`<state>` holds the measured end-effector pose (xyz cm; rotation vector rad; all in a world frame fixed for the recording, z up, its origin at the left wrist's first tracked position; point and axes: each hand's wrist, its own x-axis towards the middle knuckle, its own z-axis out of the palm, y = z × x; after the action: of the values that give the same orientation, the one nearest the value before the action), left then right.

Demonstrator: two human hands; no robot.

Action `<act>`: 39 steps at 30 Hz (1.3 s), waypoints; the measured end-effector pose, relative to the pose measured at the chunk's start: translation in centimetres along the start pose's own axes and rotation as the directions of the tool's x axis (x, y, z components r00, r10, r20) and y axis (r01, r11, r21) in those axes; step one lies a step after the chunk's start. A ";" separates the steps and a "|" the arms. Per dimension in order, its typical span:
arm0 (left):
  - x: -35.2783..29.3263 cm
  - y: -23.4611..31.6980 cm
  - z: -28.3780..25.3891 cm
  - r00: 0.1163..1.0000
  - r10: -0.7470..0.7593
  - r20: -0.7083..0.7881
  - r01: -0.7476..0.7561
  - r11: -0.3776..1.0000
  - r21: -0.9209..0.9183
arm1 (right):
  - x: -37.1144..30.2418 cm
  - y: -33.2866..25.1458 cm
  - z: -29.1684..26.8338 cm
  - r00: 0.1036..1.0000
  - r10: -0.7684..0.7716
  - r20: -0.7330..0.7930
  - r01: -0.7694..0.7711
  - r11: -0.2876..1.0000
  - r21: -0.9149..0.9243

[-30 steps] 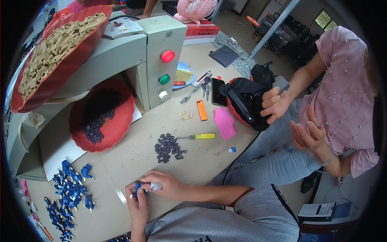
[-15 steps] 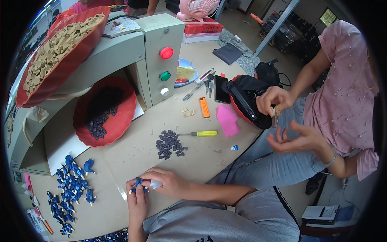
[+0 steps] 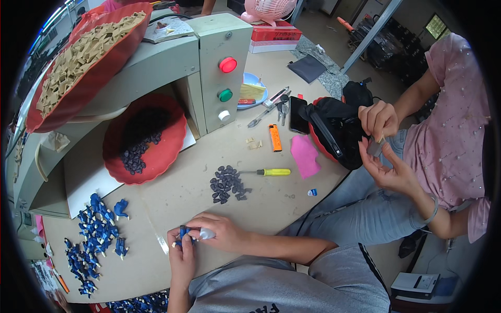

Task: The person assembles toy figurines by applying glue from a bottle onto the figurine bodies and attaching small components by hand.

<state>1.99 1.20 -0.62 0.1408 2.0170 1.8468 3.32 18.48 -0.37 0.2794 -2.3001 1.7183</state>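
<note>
My left hand [image 3: 181,261] is closed on a small blue plastic figure [image 3: 183,233] near the table's front edge. In my right hand [image 3: 225,236] is a small translucent whitish squeeze bottle [image 3: 207,233], its narrow end pointing at the figure. The fingers of both hands meet around the figure and hide much of it. Beyond my hands lies a heap of small dark purple-black pieces [image 3: 224,182], with a yellow-handled screwdriver [image 3: 275,172] touching its right side. More blue figures with whitish parts [image 3: 99,216] are piled at the left of the table.
A grey-green machine [image 3: 213,78] with buttons stands behind, a red bowl [image 3: 172,161] of dark pieces under it and a red tray [image 3: 99,83] of tan pieces on top. An orange lighter [image 3: 275,138], phone [image 3: 298,115] and black bag [image 3: 339,130] lie right. A co-worker's hands [image 3: 389,151] hold a small greyish object.
The whole view has shifted slightly, so the table appears further right. The co-worker's two hands, apart before, have come together around the small object. My hands keep nearly the same pose.
</note>
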 end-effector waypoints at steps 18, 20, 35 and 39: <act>-1.5 2.5 -10.3 0.768 0.607 -0.207 -0.076 0.407 0.910 | -0.3 -1.1 0.1 0.993 0.030 -0.111 -0.030 1.000 0.006; -2.0 1.9 -12.2 0.729 0.648 -0.221 -0.050 0.373 0.927 | -0.2 -1.2 0.5 0.997 0.020 -0.073 -0.019 1.000 0.012; -8.4 -0.2 -23.9 0.543 0.677 -0.497 0.236 0.445 0.864 | -0.3 -1.7 0.8 0.998 0.064 -0.006 -0.064 0.997 -0.035; -6.8 5.5 -15.5 0.617 0.604 -0.505 -0.181 0.733 0.655 | -0.3 -0.9 1.1 0.998 0.059 -0.031 -0.061 0.995 -0.079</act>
<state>1.61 -14.86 6.93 0.0747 3.3013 1.6164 3.76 17.18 0.06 0.1711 -2.3731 1.6414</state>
